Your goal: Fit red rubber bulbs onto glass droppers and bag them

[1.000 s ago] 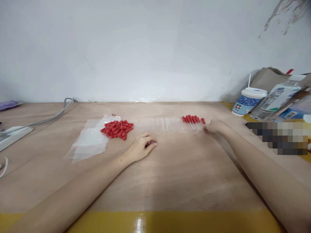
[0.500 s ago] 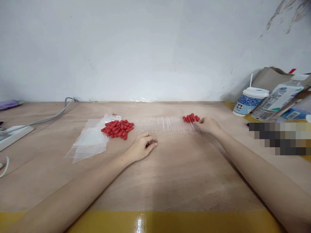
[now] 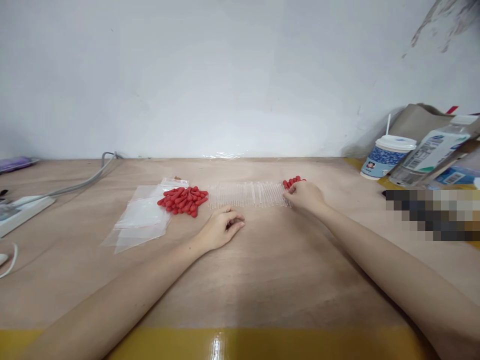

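Note:
A row of clear glass dropper tubes (image 3: 247, 194) lies across the wooden table (image 3: 262, 270). At its right end a few tubes carry red rubber bulbs (image 3: 293, 182). My right hand (image 3: 305, 195) rests on that end with fingers curled over the red-capped tubes, pressing them against the row. My left hand (image 3: 221, 227) lies loosely curled on the table just in front of the row's left part; what it holds, if anything, is hidden. A pile of loose red rubber bulbs (image 3: 183, 199) sits left of the tubes, partly on clear plastic bags (image 3: 140, 217).
A power strip (image 3: 22, 209) and grey cable (image 3: 78, 184) lie at the left. At the right stand a paper cup with straw (image 3: 386, 156), a plastic bottle (image 3: 431, 150) and a brown bag (image 3: 416, 122). A yellow strip (image 3: 240, 342) edges the table's front.
My right hand has slid left along the tubes, pushing the red-capped ones together toward the rest of the row. My left hand has stayed in place.

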### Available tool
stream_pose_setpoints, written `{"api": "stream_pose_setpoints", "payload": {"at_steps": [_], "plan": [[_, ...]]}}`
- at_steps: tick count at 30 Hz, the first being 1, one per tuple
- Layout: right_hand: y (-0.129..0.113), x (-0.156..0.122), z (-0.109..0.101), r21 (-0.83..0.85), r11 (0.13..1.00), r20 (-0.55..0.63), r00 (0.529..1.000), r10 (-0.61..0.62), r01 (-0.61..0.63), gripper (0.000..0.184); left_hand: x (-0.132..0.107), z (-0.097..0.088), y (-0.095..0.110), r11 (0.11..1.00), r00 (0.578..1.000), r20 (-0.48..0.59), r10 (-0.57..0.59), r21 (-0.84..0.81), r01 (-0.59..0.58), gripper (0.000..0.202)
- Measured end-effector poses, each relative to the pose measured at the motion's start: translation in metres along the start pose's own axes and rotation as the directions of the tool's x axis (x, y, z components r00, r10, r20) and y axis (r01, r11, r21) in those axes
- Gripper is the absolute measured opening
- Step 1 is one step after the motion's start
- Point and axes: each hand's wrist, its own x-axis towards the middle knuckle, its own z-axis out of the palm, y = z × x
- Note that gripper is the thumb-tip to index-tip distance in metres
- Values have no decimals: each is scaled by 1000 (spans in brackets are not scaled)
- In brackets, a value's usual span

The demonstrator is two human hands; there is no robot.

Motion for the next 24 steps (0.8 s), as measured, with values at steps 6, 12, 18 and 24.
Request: {"api": "stream_pose_setpoints", "payload": {"at_steps": [6, 12, 18, 24], "plan": [[-8, 9, 1, -61, 996, 42, 996, 75, -72, 15, 0, 1, -1, 1000, 1000, -1, 5, 2, -5, 15], [-9, 15, 4, -90, 992, 63, 993, 96, -90, 14, 0, 1, 0, 1000, 1000, -1, 7, 8, -7, 16], [-11, 13, 5, -76, 996, 19, 999, 49, -48, 17, 0, 0, -1, 1000, 1000, 1, 6, -1, -6, 17], [-18, -9, 2, -11, 987, 39, 987, -157, 157, 13, 0, 0, 2, 990, 993, -115, -1, 143, 17, 15]]}}
